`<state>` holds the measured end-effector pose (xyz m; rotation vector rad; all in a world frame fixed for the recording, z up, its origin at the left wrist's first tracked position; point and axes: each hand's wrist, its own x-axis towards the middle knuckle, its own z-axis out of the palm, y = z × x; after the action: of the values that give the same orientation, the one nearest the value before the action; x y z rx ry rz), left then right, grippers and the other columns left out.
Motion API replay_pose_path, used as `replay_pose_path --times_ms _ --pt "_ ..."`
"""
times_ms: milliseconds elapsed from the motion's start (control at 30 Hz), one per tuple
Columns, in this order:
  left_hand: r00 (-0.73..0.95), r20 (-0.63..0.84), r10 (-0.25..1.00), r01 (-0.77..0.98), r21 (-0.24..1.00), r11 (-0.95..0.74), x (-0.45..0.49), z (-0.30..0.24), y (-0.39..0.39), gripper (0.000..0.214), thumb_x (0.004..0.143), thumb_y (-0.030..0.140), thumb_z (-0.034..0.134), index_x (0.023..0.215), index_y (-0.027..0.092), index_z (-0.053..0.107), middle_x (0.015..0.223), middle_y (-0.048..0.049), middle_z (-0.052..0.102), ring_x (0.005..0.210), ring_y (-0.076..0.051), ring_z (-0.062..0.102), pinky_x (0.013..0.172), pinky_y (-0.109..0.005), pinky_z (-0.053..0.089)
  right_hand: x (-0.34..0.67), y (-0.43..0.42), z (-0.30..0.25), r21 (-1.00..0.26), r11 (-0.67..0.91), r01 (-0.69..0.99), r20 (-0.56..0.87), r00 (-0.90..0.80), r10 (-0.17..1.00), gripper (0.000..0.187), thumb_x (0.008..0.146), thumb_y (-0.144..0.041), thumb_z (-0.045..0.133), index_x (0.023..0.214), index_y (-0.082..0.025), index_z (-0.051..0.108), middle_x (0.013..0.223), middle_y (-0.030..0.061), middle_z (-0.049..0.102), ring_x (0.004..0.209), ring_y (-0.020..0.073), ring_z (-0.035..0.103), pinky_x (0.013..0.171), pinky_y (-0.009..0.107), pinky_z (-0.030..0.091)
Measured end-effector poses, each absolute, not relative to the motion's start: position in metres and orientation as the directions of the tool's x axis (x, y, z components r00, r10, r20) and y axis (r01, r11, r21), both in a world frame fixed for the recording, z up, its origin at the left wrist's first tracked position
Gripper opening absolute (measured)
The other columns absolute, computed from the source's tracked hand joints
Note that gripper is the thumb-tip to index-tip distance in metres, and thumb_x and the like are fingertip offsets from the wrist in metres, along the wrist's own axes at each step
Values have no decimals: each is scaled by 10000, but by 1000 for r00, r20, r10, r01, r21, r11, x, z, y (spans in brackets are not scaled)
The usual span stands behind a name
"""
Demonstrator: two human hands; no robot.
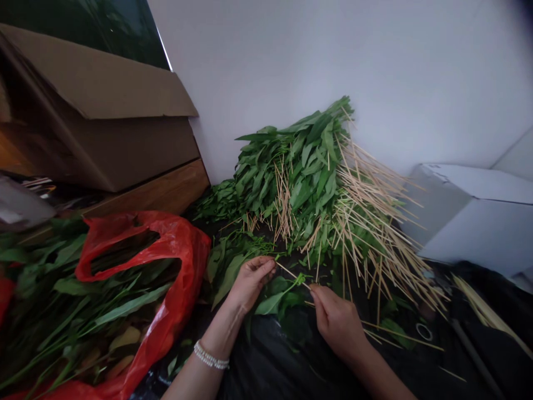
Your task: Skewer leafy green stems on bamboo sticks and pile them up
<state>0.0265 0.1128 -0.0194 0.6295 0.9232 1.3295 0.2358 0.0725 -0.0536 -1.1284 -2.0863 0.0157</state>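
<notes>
My left hand (pixel 254 278), with a beaded bracelet (pixel 211 355) on its wrist, is closed in a pinch at the upper end of a thin wooden skewer (pixel 288 270). A small green bit shows at those fingertips. Closed around the skewer's lower end is my right hand (pixel 336 319). Between the hands, green leaves (pixel 272 303) hang from the skewer by their stems, bunched close to my right fingers. Just beyond, a large heap of leafy greens (pixel 266 166) leans against the wall, with many skewers (pixel 375 205) sticking out of it to the right.
A red plastic bag (pixel 189 261) of long leafy stems lies open at left. Behind it, a cardboard box (pixel 137 144) rests on a wooden surface (pixel 166 189). A white box (pixel 478 216) stands at right. Black plastic sheeting (pixel 287 366) covers the floor; a ring-shaped object (pixel 423 331) lies there.
</notes>
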Motion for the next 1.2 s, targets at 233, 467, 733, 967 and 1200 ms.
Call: replay_pose_path --times_ms 233,467,733,967,1200 --pt "-49 -160 986 -461 879 120 31 -21 113 259 553 276 850 722 132 717 681 -10 678 618 -72 592 627 -170 461 235 72 -53 -349 602 718 608 -315 729 242 927 -161 357 1042 -152 569 869 58 664 790 156 659 727 249 492" --pt "39 -103 994 -296 949 110 45 -19 103 236 590 309 824 695 129 713 633 -6 666 593 -83 565 623 -191 441 232 72 -54 -354 622 699 602 -339 723 256 927 -150 330 1028 -160 565 873 63 662 786 155 660 728 257 502" --pt "219 -83 972 -264 954 141 40 -16 101 265 625 316 800 807 138 729 789 -52 698 690 -130 605 689 -232 459 234 70 -46 -332 642 692 653 -323 685 222 926 -153 367 1033 -159 561 858 50 660 758 143 652 685 237 479" --pt "130 12 991 79 997 -23 40 -30 111 220 724 306 691 864 140 726 779 -58 691 585 -114 538 532 -203 386 234 66 -36 -339 677 654 699 -307 646 193 922 -149 395 1024 -153 559 808 45 645 696 127 626 664 232 459" --pt "119 72 990 396 911 -114 47 -51 114 258 640 247 723 881 155 721 759 -49 701 591 -147 555 551 -233 393 226 59 -37 -164 734 659 682 -462 566 225 907 -147 374 965 -150 591 686 25 600 568 134 560 557 267 398"
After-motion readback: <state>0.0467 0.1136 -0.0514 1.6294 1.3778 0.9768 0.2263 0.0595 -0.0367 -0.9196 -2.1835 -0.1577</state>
